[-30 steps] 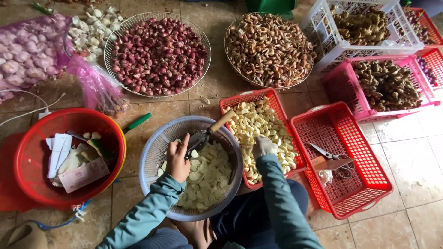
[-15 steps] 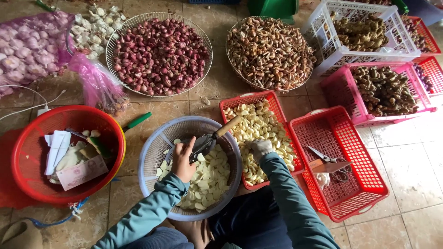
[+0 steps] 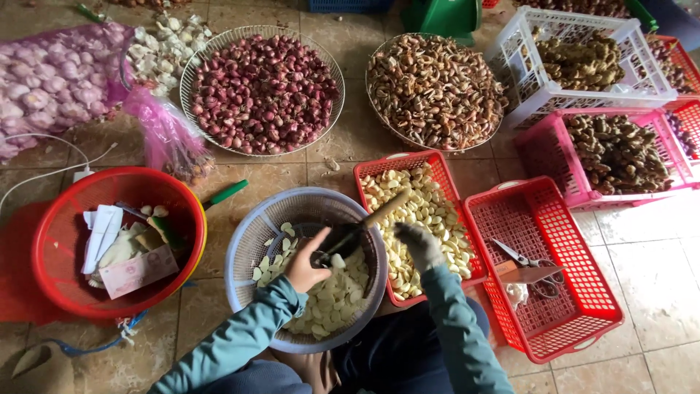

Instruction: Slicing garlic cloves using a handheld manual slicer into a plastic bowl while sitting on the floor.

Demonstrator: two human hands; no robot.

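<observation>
White garlic slices are being touched by the bare left hand (image 3: 306, 264) in the grey basket (image 3: 251, 241). A wooden-handled knife (image 3: 357, 230) is being gripped by the gloved right hand (image 3: 421, 244).

Count, head view.

Hands: two, left hand (image 3: 305, 264) and right hand (image 3: 421, 244), lower centre.

Red rectangular crates: two, one with peeled garlic (image 3: 379, 169), one right of it (image 3: 561, 339).

Pink crates: two at right edge (image 3: 543, 146) (image 3: 689, 117).

White crate: one, upper right (image 3: 510, 55).

Round wire baskets: two, top centre (image 3: 191, 69) (image 3: 375, 55).

Round grey plastic basket: one, centre (image 3: 248, 241).

Round red basin: one, left (image 3: 55, 219).

Scissors: one pair (image 3: 532, 261).

Pink mesh sack of garlic bulbs: one, upper left (image 3: 51, 80).
</observation>
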